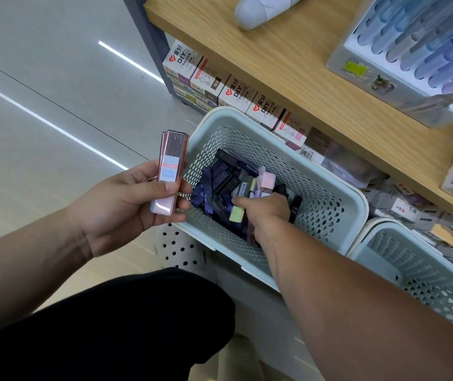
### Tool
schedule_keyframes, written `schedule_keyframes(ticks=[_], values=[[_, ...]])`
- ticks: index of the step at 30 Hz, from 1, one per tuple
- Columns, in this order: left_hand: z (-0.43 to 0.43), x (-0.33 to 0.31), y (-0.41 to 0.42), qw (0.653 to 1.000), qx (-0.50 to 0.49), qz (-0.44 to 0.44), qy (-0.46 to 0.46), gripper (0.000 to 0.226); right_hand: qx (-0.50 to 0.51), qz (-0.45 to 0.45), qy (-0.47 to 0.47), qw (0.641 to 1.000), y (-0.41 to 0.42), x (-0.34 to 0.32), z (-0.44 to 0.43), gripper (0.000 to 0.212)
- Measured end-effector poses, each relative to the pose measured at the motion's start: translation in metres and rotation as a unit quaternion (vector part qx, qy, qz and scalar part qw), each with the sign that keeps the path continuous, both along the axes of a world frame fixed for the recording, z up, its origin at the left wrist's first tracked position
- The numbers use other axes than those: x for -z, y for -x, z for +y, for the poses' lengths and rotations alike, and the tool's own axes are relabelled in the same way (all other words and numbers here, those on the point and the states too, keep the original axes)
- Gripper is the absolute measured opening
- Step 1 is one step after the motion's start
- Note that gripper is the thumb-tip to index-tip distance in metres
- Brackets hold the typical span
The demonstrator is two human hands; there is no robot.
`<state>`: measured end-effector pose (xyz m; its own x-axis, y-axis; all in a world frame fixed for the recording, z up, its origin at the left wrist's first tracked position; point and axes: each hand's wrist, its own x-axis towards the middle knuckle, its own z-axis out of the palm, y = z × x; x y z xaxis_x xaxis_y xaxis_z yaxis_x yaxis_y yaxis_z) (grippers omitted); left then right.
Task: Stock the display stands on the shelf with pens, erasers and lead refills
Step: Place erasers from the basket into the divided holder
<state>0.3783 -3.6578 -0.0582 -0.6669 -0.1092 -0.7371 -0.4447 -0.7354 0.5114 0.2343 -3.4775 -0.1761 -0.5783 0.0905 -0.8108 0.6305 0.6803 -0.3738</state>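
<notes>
Fingers of the right hand (263, 210) are buried among dark lead refill cases (219, 182) in the pale basket (316, 188); their grip cannot be told. At nine o'clock, the left hand (126, 204) grips pink lead refill cases (169, 171), thumb across their front, fingers behind.

Pale-green perforated basket (338, 188) holds dark-blue and black cases (219, 185); pink refill case (169, 174).
</notes>
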Motion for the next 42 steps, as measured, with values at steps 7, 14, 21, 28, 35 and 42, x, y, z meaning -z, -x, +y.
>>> schedule_keyframes(ticks=[7,14,21,28,35,42], values=[[0.0,-0.001,0.0,1.0,0.009,0.0,0.014,0.083,0.005,0.002,0.039,0.999,-0.006,-0.008,0.007,0.021],[0.001,-0.01,0.008,0.998,0.044,-0.01,0.047,0.065,-0.021,-0.029,0.089,0.995,-0.002,-0.052,0.03,0.024],[0.009,-0.053,0.034,0.972,0.214,0.014,0.099,0.036,0.057,-0.12,0.282,0.95,0.005,-0.146,0.047,0.01],[0.021,-0.161,0.102,0.902,0.375,0.101,0.186,0.026,0.072,-0.083,0.364,0.925,0.032,-0.249,0.096,0.02],[0.124,-0.241,0.138,0.935,0.255,0.104,0.224,0.028,0.004,-0.001,0.42,0.907,0.056,-0.351,0.181,0.036],[0.242,-0.26,0.135,0.979,0.086,0.038,0.178,0.019,0.03,0.047,0.442,0.895,0.062,-0.369,0.229,0.032]])
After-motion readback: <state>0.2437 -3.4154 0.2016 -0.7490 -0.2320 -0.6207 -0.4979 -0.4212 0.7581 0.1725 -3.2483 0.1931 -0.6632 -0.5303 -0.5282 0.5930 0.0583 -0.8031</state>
